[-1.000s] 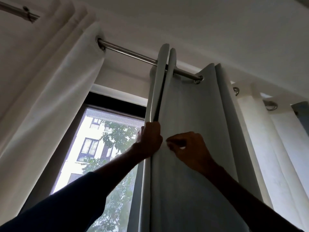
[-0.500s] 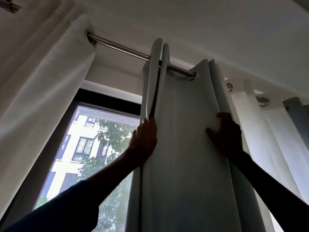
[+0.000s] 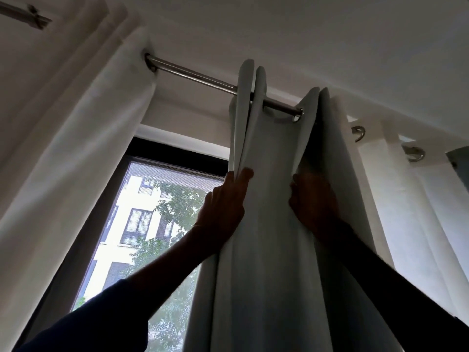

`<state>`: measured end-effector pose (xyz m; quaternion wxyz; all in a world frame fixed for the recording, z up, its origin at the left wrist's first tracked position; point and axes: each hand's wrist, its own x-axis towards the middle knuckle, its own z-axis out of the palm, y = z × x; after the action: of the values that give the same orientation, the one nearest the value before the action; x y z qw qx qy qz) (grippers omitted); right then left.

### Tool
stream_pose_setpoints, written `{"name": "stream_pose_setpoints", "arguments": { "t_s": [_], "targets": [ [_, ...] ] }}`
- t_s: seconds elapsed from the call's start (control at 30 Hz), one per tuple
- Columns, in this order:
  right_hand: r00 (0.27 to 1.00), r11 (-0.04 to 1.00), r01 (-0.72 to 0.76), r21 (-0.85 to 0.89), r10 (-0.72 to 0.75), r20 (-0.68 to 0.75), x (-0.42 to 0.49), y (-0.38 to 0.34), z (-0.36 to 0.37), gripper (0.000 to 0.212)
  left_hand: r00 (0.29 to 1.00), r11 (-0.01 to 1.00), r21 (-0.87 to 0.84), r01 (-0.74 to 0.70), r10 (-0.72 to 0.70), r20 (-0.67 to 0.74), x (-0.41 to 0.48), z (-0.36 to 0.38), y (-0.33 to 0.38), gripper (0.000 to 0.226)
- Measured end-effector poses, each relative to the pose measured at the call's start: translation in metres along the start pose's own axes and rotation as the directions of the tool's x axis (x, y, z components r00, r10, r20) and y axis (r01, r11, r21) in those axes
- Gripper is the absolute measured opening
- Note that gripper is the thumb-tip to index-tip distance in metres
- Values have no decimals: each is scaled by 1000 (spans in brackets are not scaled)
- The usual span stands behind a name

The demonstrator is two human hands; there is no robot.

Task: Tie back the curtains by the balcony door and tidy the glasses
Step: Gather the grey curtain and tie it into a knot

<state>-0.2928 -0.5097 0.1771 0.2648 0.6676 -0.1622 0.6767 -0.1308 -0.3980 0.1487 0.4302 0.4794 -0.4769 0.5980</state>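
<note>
Head view, looking steeply up at the top of the balcony opening. I log the grey curtain (image 3: 274,224) hanging centre frame from a metal rod (image 3: 198,77), threaded on by eyelets; one ring (image 3: 297,117) shows at the rod's right end. The cloth is gathered into upright pleats: two narrow folds stand side by side over the rod on the left and another pair rises on the right, with a flat panel between them. The left hand (image 3: 223,207) is raised to the left pleats and grips them from the window side, thumb lying across the front of the fold and the other fingers out of sight behind the cloth. The right hand (image 3: 314,204) is at the same height on the right pleats, back of hand toward me, fingers tucked into the fold; I read it as holding the cloth, though the fingertips are hidden. The two hands are apart, with the flat panel spanning the gap. Both forearms reach up from the lower edge, and a dark sleeve (image 3: 88,334) covers the left one. A white curtain (image 3: 76,161) hangs at the left end of the rod. Between it and the grey curtain is a dark-framed window (image 3: 177,153), with a pale building (image 3: 137,219) and a tree (image 3: 177,207) outside. Right of the grey curtain hangs a sheer white panel (image 3: 406,212) with two metal rings (image 3: 359,132) at its top.
</note>
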Motion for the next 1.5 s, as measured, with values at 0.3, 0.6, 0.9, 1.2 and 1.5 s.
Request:
{"name": "stream_pose_setpoints", "arguments": {
  "t_s": [0.3, 0.6, 0.9, 1.2, 1.5],
  "targets": [
    [983, 986, 136, -93, -123, 133, 35, -129, -6, 25, 997, 945, -319, -68, 80, 23, 21, -4, -37, 28],
    [972, 992, 120, -30, -111, 206, 12, -110, 10, 28, 963, 952, -177, -251, 264, 57, 17, -10, -55, 19],
    [987, 995, 73, -64, -63, 151, -23, -85, 22, 14, 973, 873, -441, -208, 229, -7, 9, -22, -41, 28],
    [991, 991, 134, -10, -134, 21, -36, -88, 21, 3, 936, 890, -421, -173, 282, 212, 12, -20, -36, 76],
    [976, 980, 201, -7, -200, 85, -38, -109, -5, 33, 859, 811, -582, -59, 339, 384, 18, -16, -36, 74]
  ]
}}
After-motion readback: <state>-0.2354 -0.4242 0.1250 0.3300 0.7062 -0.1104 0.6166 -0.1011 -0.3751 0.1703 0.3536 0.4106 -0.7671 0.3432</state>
